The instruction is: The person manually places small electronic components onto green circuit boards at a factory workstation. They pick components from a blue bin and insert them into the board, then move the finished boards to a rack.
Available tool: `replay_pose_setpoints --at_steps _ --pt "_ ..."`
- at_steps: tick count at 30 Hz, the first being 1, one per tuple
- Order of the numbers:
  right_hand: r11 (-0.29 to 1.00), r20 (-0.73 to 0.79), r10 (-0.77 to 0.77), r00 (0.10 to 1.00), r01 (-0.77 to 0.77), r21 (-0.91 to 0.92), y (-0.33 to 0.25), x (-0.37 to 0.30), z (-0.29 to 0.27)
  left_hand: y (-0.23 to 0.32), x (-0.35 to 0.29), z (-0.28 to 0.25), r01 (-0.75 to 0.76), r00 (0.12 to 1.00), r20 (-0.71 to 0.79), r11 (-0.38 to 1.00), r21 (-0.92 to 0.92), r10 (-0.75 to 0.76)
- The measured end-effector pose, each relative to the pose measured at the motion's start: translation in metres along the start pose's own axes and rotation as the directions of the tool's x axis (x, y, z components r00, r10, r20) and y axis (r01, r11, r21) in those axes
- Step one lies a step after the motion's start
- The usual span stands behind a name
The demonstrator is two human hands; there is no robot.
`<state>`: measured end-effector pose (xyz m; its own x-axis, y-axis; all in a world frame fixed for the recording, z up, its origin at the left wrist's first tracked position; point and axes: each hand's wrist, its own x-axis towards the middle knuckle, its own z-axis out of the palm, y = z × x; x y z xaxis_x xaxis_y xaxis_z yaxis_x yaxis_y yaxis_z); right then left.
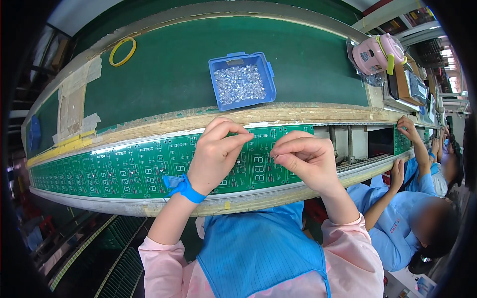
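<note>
A long row of green circuit boards (144,164) with white digit-shaped outlines and small fitted parts lies in the rail before me. My left hand (216,151) is over the boards, thumb and forefinger pinched together near their far edge; whatever is between the tips is too small to name. On that wrist sits a blue strap (186,188). To its right, my right hand (309,158) hovers above a board, fingertips pinched on a tiny thing I cannot make out. Beyond both hands stands a blue plastic bin (271,92) holding many small clear parts (241,83).
On the green bench top (164,69) lies a yellow tape ring (122,51). A pink container (377,53) stands far right near boxes. Wooden edging (164,116) runs behind the rail. At right, a co-worker's hands (407,128) are at the same line.
</note>
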<state>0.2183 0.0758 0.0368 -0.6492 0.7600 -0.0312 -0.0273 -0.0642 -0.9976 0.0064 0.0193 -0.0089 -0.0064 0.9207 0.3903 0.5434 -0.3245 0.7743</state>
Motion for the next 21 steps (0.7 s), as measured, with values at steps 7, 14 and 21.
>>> replay_pose_setpoints --at_steps 7,14,21 --pt "0.974 -0.013 -0.067 0.998 0.062 -0.219 0.001 0.002 -0.007 -0.009 -0.008 0.007 0.077 0.997 0.005 0.997 -0.027 -0.077" --pt "0.745 0.009 -0.256 0.967 0.203 -0.636 0.026 0.019 -0.009 -0.013 -0.009 0.006 0.104 0.995 -0.004 0.994 -0.023 -0.104" --pt "0.683 0.063 -0.243 0.968 0.217 -0.698 0.039 0.029 -0.004 -0.012 -0.007 0.006 0.125 0.992 -0.01 0.991 -0.042 -0.125"
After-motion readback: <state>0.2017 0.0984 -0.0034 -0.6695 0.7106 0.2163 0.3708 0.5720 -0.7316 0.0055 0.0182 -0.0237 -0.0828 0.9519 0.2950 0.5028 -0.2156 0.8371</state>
